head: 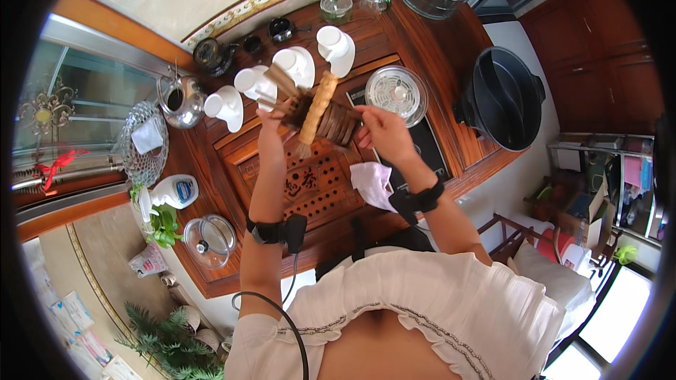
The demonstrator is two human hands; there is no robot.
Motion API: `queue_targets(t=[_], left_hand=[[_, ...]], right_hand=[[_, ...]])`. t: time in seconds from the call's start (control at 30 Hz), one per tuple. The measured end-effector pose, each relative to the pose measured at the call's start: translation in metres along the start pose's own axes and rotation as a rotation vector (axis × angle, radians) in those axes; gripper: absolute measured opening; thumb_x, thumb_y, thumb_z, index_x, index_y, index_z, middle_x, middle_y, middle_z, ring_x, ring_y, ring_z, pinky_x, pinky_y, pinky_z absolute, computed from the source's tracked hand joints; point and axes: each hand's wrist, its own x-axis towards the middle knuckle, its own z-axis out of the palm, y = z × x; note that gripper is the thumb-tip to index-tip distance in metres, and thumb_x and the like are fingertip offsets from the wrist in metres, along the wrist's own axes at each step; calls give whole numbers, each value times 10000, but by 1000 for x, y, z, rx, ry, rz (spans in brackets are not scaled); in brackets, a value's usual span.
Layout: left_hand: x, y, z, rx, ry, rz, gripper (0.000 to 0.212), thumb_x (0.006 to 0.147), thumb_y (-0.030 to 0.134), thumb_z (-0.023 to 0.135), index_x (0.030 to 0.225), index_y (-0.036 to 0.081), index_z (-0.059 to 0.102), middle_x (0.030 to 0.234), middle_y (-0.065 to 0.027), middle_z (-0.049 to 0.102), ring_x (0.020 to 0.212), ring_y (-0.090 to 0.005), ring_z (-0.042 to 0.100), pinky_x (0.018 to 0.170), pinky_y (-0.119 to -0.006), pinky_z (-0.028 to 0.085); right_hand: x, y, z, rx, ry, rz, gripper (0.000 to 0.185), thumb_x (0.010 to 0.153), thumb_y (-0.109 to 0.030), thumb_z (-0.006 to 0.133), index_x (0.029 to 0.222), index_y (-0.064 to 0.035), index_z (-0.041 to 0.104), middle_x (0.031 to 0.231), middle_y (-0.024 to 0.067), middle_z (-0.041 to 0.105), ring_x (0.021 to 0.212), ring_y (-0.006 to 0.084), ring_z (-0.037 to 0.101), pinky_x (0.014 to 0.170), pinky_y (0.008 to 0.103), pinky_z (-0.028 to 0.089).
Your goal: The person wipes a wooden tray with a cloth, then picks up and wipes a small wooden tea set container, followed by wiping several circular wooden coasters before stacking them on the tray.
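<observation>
Above the tea table, a brown wooden tea-tool holder (338,123) with ribbed sides is held between my two hands, tilted and slightly blurred. My left hand (273,125) grips its left side, its fingers partly hidden behind it. Pinched fingers of my right hand (387,133) hold the right edge. Wooden tea tools (283,80) stick out toward the upper left. A tea brush (320,108) with a knobbly pale handle lies across the holder, bristles down. Beneath is the carved wooden tea tray (311,200) with drain holes. A pale pink cloth (372,183) lies below my right hand.
White cups with saucers (338,50) line the back, near a black teapot (211,55). A steel kettle (182,101), spray bottle (177,191) and glass lids (210,241) stand left. Right are a clear round vessel (396,94) by the black cooktop (430,150) and a divided black pot (504,99).
</observation>
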Motion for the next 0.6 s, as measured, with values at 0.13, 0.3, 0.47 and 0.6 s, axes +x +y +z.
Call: queue_targets(t=[0.13,0.3,0.47,0.6], left_hand=[[34,73,87,-70,-50,-16,685,1039,589,206,1313,126,629,1335,-51,574,1140,-165,572,961,-294,486],[105,110,169,59,-173,56,734,1015,648,195,1273,132,649,1302,-37,614,1075,-159,574,919,-335,493],[194,101,230,175,-131,101,832,984,698,184,1262,45,617,1261,-144,585,1100,-260,580,920,-370,485],[228,89,269,361,-161,16,924,975,701,130,1354,-47,520,1425,-234,485,1302,-356,478,1081,-437,359]], right_hand=[[42,-24,-63,0,118,-118,290,1031,-178,496,1193,-2,659,692,42,644,553,89,622,512,239,504],[103,-53,-131,46,221,-139,302,1031,-164,475,1200,10,655,705,55,651,556,103,627,506,239,501],[150,-32,-157,32,325,-119,317,1031,-167,458,1207,25,638,701,85,676,590,129,665,526,244,529],[172,4,-172,82,411,-50,319,1027,-164,461,1216,22,637,731,86,676,605,137,673,544,254,540]])
